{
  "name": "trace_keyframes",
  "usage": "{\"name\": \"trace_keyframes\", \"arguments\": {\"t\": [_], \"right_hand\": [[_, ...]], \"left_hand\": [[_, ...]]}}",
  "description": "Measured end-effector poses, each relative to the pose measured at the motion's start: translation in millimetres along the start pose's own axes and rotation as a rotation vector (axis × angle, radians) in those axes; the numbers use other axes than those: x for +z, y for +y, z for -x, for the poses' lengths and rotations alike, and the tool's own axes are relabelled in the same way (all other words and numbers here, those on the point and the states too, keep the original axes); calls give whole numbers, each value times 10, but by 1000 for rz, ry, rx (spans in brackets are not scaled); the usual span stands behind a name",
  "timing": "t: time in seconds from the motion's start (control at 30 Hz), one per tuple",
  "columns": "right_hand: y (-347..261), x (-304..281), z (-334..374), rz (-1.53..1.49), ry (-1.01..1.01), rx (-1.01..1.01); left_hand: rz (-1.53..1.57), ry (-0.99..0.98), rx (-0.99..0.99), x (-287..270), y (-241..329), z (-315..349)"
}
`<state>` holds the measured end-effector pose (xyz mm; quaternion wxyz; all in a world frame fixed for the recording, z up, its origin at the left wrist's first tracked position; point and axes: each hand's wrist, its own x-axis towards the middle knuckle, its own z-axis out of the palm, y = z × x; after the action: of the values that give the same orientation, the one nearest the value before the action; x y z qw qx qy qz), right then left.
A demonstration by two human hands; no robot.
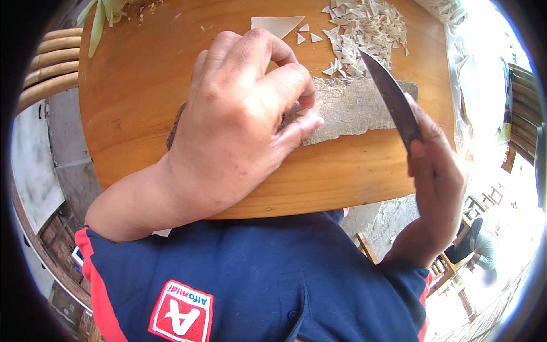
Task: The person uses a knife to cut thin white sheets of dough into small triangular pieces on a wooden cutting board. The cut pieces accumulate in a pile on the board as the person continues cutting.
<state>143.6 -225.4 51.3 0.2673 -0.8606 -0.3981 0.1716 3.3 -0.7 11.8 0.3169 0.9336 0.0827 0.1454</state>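
Observation:
My left hand (242, 111) is over a rough, weathered wooden board (353, 105) and covers much of its left half. Thumb and index finger pinch a small thin pale piece (317, 106), mostly hidden by the fingers. On the right, my right hand (436, 159) grips a knife (390, 94), its dark blade raised at a slant above the board's right end, apart from the left hand. Beyond the board lies a heap of small pale triangular pieces (373, 28). A larger flat pale sheet (277, 25) lies left of the heap, with 3 loose triangles (307, 35) beside it.
The board rests on a varnished wooden table (131, 114) with a curved near edge. Clear plastic (458, 74) hangs along its right edge. Pale green leaves (102, 17) lie at the far left, by bamboo slats (54, 65). Another person (478, 245) sits at the lower right.

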Motion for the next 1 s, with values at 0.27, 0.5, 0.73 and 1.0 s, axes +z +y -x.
{"name": "trace_keyframes", "arguments": {"t": [0.27,0.5,0.73,1.0], "right_hand": [[-345,211,177,-28,-87,-36],[-546,297,241,44,-166,45],[-505,475,282,101,-58,-24],[-536,590,343,180,-44,-27]], "left_hand": [[-181,-83,-13,-176,213,90],[-294,-76,104,-181,267,193],[-293,-77,91,-162,277,194],[-291,-90,85,-159,268,189]]}}
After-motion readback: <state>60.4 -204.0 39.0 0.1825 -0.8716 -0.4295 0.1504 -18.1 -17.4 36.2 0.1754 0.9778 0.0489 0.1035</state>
